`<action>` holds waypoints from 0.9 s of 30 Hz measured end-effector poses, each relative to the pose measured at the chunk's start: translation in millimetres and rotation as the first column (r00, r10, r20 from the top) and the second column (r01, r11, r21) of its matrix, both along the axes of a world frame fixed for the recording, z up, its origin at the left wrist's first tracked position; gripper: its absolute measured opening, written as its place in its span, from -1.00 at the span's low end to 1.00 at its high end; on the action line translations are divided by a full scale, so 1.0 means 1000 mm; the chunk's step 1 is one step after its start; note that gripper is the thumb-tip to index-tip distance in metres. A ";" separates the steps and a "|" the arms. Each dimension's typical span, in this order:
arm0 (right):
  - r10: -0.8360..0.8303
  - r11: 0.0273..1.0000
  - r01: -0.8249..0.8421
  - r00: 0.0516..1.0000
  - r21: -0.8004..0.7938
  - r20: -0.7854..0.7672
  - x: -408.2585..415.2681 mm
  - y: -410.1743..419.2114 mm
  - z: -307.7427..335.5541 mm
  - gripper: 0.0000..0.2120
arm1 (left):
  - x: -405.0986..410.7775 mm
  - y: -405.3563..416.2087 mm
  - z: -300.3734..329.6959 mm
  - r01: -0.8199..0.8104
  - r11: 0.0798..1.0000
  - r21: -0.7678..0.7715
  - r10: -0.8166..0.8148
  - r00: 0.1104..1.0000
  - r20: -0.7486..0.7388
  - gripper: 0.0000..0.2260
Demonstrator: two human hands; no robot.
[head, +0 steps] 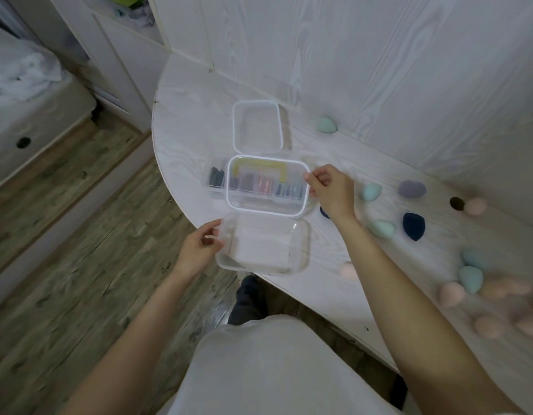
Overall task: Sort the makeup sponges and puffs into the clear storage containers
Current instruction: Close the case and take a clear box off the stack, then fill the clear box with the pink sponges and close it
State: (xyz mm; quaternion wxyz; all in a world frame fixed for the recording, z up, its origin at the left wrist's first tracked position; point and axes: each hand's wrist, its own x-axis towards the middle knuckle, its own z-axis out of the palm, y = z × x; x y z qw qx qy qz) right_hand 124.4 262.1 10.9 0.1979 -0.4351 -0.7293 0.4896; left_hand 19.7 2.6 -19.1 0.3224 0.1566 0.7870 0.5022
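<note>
Sponges (380, 228) are scattered loose right of the right hand (329, 187), none apparently sorted yet. A clear lid (266, 187) is pinched by that hand; an empty clear container (262, 250) is gripped by the left hand (201, 247). A white wood-grain worktop (193, 127) is seen against matching wall panels, wood flooring below.

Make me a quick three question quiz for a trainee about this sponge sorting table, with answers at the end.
1. True or false: the right hand pinches the clear lid.
2. What does the left hand hold?
3. The navy sponge lies: A) inside a container, B) on the table, C) on the floor.

Key: 1 true. 2 the near clear container, by its left rim. 3 B.
</note>
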 end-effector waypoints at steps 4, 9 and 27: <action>0.091 0.995 -0.090 0.996 0.040 -0.014 0.016 0.001 0.004 -0.86 | 0.004 0.007 -0.003 -0.017 0.999 -0.034 0.019 0.999 0.050 -0.66; 0.009 0.999 -0.012 0.995 -0.031 -0.097 0.044 0.006 0.011 -0.77 | 0.025 0.023 -0.009 -0.025 0.999 -0.041 0.026 0.999 0.028 -0.70; 0.038 0.912 -0.218 0.888 0.349 0.458 0.189 -0.064 -0.054 -0.60 | 0.097 0.109 0.023 0.652 0.732 -0.198 -0.525 0.353 -0.775 -0.72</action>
